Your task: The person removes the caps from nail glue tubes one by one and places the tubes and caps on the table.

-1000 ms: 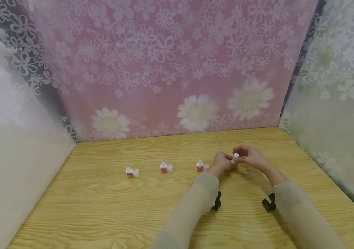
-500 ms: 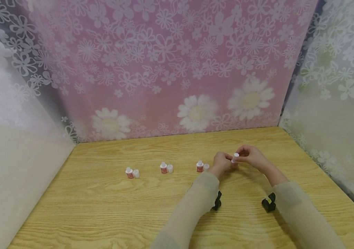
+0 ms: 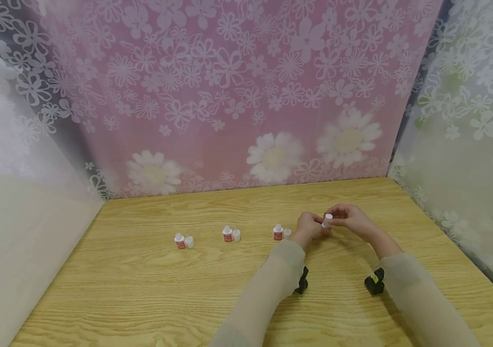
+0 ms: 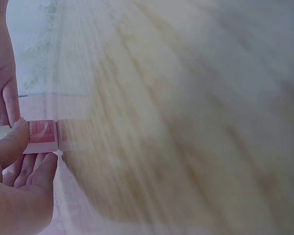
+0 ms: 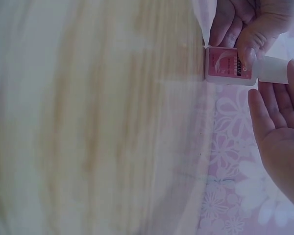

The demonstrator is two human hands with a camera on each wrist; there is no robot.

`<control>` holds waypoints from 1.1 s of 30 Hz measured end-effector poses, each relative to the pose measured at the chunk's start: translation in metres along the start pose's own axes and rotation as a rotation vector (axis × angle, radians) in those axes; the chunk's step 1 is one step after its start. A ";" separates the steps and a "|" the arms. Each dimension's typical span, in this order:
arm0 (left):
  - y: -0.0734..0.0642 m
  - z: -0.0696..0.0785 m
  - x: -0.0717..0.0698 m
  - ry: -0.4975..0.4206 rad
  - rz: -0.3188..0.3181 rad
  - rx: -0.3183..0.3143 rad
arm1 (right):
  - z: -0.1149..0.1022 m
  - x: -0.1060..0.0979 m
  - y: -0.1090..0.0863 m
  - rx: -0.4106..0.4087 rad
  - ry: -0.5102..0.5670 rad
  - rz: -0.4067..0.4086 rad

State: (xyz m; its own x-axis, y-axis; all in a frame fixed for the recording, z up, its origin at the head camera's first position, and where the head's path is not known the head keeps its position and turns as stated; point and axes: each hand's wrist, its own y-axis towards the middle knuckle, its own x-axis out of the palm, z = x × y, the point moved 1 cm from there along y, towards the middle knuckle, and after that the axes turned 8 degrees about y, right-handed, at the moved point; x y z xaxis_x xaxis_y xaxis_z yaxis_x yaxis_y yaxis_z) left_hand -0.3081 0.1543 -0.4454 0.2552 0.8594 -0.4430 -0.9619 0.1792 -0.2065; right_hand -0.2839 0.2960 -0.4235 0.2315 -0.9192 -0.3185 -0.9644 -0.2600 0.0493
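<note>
A small glue bottle (image 5: 224,63) with a pink-red label stands on the wooden table, gripped by my left hand (image 3: 310,225). In the right wrist view the left thumb (image 5: 251,51) lies over the upper part of its label. On top of the bottle is a white cap (image 5: 273,70), which my right hand (image 3: 351,219) pinches between thumb and fingers. From the head view the bottle is mostly hidden behind the left hand, while the cap (image 3: 328,219) shows between both hands. The left wrist view also has the bottle's label (image 4: 42,131) beside the left fingertips.
Three similar uncapped bottles stand in a row to the left: one far left (image 3: 180,241), one mid-left (image 3: 228,234), one near the left hand (image 3: 278,233). Beside each sits a white cap, such as the leftmost cap (image 3: 190,242). A pink floral curtain (image 3: 211,120) hangs behind the table.
My right hand turns slightly at the cap, its fingers shifting a little around it. The left hand and the bottles in the row stay in place.
</note>
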 end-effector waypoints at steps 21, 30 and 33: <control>0.004 -0.002 0.003 0.013 0.019 0.014 | -0.009 0.002 -0.001 0.039 -0.061 0.065; 0.003 -0.002 0.003 0.005 0.019 0.005 | -0.013 0.003 -0.001 0.028 -0.105 0.071; 0.002 0.000 0.002 -0.005 0.019 0.001 | -0.011 0.003 -0.001 0.016 -0.122 0.075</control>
State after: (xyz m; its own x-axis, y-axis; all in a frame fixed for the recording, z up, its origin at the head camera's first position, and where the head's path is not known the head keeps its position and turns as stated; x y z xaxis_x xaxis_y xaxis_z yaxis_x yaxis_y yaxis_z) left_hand -0.3092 0.1564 -0.4469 0.2367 0.8650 -0.4424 -0.9666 0.1638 -0.1970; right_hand -0.2811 0.2904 -0.4138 0.1427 -0.8926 -0.4277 -0.9805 -0.1865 0.0621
